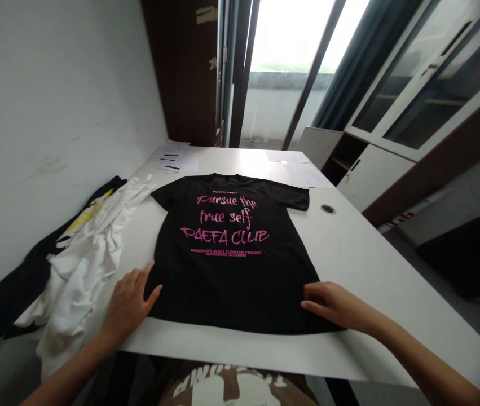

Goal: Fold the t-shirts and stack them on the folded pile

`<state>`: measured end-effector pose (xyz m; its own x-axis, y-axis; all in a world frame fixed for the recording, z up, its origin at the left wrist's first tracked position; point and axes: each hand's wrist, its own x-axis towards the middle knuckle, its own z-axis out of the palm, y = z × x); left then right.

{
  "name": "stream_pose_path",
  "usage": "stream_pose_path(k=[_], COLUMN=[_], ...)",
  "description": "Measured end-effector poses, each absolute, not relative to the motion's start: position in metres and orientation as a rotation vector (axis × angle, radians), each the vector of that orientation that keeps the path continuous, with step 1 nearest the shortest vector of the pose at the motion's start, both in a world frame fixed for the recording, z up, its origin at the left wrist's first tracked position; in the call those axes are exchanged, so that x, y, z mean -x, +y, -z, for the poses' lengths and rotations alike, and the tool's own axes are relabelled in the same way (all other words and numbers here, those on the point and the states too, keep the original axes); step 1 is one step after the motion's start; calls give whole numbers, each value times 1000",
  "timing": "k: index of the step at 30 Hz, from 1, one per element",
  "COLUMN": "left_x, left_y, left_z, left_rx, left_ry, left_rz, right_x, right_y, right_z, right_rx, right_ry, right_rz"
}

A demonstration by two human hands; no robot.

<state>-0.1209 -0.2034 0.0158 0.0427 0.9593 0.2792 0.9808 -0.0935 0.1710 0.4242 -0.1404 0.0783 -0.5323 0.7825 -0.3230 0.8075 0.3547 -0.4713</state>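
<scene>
A black T-shirt (231,287) with pink lettering lies spread flat on the white table (362,254), its collar toward the far side and its hem toward me. At the shirt's lower left edge rests my left hand (128,299), thumb on the cloth and apart from the stretched fingers. My right hand (328,301) is at the lower right side, its fingers curled and closed on the fabric near the edge. The tips of those fingers are partly hidden.
Crumpled white clothing (83,270) and a dark garment with yellow print (23,282) lie along the left edge by the wall. Papers (174,158) sit at the far left corner, more sheets (294,166) at the far right. A round cable hole (328,209) is right of the shirt.
</scene>
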Motion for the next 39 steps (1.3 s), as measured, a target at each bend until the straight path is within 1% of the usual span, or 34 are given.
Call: stream_pose_path(k=[3, 6, 8, 10, 12, 14, 16, 18, 21, 25, 28, 31, 34, 39], left_x=[121, 125, 131, 138, 144, 151, 157, 164, 176, 180, 171, 159, 150, 148], left_y=[-214, -217, -218, -219, -217, -210, -194, -168, -115, -35, 19, 60, 89, 125], left_z=[-16, -17, -20, -25, -33, -43, -52, -57, -53, -43, -38, -33, -26, -19], left_rx=[2305, 2370, 2386, 2400, 2431, 2481, 2500, 2469, 2388, 2104, 1830, 1646, 1513, 1356], left_ry=[-2152, -2276, -2365, -2445, -2523, -2579, -2588, -2565, -2585, -2641, -2660, -2694, -2706, -2768], left_rz=[486, 447, 390, 322, 244, 183, 216, 341, 498, 521, 545, 583, 632, 717], right_x=[-435, -442, -443, -443, -442, -441, -439, -436, -428, -417, -410, -405, -408, -417], right_y=[-145, -149, -152, -154, -153, -144, -127, -102, -53, 15, 52, 71, 77, 72], right_z=[-69, -65, -67, -73, -80, -87, -93, -97, -93, -67, -38, -8, 14, 31], right_rx=[-1490, -1529, -1552, -1539, -1468, -1391, -1389, -1461, -1631, -1828, -1908, -1983, -2027, -2028], right_ry=[2458, 2385, 2306, 2181, 2010, 1920, 2016, 2242, 2588, 2913, 2991, 2930, 2844, 2779], right_rz=[819, 866, 985, 1180, 1391, 1533, 1588, 1567, 1339, 769, 408, 126, -13, -28])
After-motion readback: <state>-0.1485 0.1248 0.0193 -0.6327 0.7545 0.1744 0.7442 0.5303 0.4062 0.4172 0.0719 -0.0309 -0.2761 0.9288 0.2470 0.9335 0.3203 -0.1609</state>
